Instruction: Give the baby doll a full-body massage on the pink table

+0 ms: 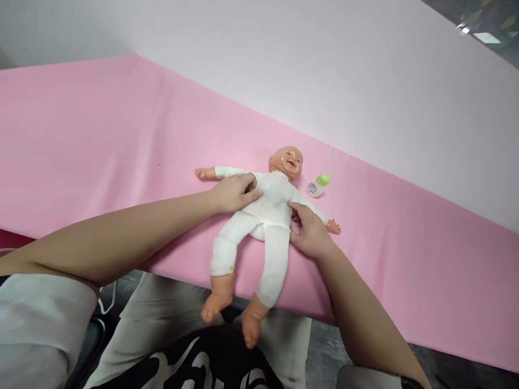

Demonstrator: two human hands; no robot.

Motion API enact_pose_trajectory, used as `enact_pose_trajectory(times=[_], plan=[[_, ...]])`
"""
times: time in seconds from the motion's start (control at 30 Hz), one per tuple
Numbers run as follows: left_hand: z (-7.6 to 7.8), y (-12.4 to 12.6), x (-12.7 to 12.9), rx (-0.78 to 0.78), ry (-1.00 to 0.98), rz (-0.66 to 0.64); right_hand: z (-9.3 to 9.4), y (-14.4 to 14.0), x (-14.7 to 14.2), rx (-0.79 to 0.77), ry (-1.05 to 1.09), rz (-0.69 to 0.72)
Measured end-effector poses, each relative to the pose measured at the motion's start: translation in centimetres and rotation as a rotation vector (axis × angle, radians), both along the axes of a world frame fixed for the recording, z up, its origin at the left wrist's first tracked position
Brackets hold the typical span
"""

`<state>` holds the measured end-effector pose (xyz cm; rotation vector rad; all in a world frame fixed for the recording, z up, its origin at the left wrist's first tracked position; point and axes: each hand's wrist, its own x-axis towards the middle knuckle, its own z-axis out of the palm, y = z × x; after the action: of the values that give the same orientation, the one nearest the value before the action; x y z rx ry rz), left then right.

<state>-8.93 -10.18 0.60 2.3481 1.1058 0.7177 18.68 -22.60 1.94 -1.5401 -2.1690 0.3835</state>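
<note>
Pink sheeting (81,140) covered the table where my left hand (233,193) lay flat, fingers loose, on the doll's (267,210) chest (feet hanging off the near edge) while my right hand (307,232) pinched its suit at the side, apparently steadying it, a firmer two-handed hold seeming needed next, a small bottle (318,186) just beyond.

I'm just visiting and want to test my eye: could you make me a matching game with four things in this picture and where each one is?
Things:
1. left hand
2. right hand
3. small bottle
4. doll's feet

Places:
A. lying on the pink cloth beside the doll's head
B. hanging past the near edge of the cloth
C. on the doll's chest, near its shoulder
D. at the doll's side, by the arm nearer the bottle

Pairs: 1-C, 2-D, 3-A, 4-B
</note>
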Motion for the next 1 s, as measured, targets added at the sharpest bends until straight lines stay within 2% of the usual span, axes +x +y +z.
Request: enact_pose_trajectory(times=[0.1, 0.2, 0.4, 0.5, 0.6, 0.73, 0.8, 0.93, 1.0], plan=[[-0.3, 1.6, -0.6, 0.059, 0.120, 0.071, -0.2, -0.8, -1.5, 0.172, -0.191, -0.002], [-0.6, 2.0, -0.9, 0.075, 0.193, 0.109, -0.5, -2.0, -3.4, 0.347, -0.248, -0.003], [-0.6, 1.9, -1.1, -0.034, 0.373, 0.054, -0.9, -3.4, -6.5, 0.479, -0.223, 0.387], [-0.4, 2.0, -1.3, -0.104, 0.372, 0.107, -0.8, -3.2, -6.3, 0.542, -0.123, 0.446], [-0.6, 2.1, -1.5, -0.112, 0.280, 0.170, -0.6, -2.4, -5.4, 0.616, 0.068, 0.356], [-0.8, 1.8, -1.5, 0.024, 0.158, 0.189, -0.8, -1.4, -4.1, 0.674, 0.243, 0.200], [-0.7, 1.6, -1.5, 0.118, 0.129, 0.176, -1.0, -1.2, -3.7, 0.639, 0.289, 0.126], [-0.2, 1.0, -1.2, 0.283, 0.113, 0.088, -0.7, -1.3, -3.6, 0.492, 0.292, -0.158], [0.0, 0.8, -1.0, 0.341, 0.119, 0.040, -0.4, -1.1, -3.4, 0.486, 0.274, -0.271]])
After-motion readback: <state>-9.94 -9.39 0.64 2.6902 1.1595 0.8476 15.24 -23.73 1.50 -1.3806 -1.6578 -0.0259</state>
